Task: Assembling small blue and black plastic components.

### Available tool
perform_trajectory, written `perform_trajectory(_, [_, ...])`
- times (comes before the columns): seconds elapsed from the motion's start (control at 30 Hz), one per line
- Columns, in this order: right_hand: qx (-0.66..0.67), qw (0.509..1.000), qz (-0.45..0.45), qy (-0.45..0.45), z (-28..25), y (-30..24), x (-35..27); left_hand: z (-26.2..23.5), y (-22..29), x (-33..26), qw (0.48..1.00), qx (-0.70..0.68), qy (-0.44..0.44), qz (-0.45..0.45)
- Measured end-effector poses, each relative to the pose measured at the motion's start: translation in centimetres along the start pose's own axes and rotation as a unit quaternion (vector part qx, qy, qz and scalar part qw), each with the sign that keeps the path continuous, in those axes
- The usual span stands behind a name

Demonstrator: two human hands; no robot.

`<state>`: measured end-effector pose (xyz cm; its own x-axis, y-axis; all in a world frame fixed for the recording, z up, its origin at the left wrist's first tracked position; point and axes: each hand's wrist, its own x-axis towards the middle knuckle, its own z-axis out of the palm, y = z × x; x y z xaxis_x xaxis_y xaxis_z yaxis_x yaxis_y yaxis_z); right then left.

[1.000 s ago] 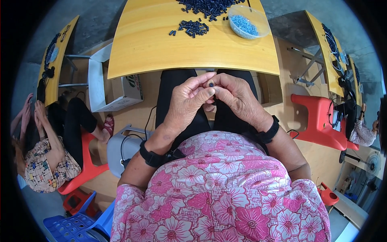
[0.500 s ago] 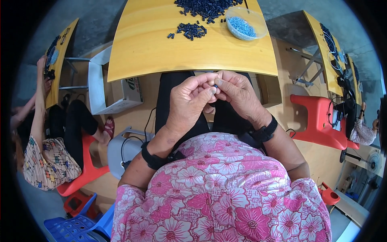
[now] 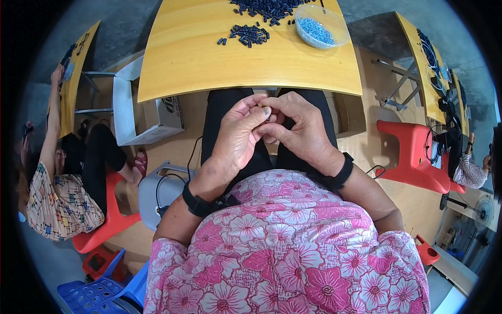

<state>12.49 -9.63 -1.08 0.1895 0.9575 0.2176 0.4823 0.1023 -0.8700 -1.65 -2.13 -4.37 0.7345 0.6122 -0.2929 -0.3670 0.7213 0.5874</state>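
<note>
The left hand (image 3: pixel 235 137) and right hand (image 3: pixel 307 137) meet before the bench (image 3: pixel 251 73), mostly hiding a small dark piece (image 3: pixel 268 119); farther off, dark pieces (image 3: pixel 250 35) lie left of a clear bowl (image 3: pixel 339 35).

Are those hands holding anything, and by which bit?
The left hand seems to pinch a small dark piece; whether the right hand grips it too can't be told. Both hide most of it, so which part is held can't be told.
</note>
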Motion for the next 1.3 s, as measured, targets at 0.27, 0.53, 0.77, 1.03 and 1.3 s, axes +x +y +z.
perform_trajectory(0.27, [0.067, 0.997, 0.041, -0.008, 0.1, 1.0, 0.2, 0.0, -0.1, 0.1, 1.000, -0.001, 0.001, 0.002])
perform_trajectory(0.53, [0.448, 0.850, 0.260, -0.094, -1.8, 0.7, 0.8, 0.5, 0.5, -0.3, 0.974, 0.186, -0.047, 0.118])
perform_trajectory(0.77, [0.579, 0.743, 0.292, -0.165, -2.3, 3.2, -0.1, 1.8, 1.9, -0.5, 0.772, 0.545, -0.027, 0.326])
perform_trajectory(1.03, [0.611, 0.714, 0.305, -0.155, -1.9, 2.8, -0.3, 1.4, 1.5, -0.2, 0.784, 0.537, -0.005, 0.312])
perform_trajectory(1.3, [0.573, 0.737, 0.311, -0.177, -2.1, 3.0, 0.0, 1.2, 1.2, -0.4, 0.793, 0.527, 0.006, 0.305])
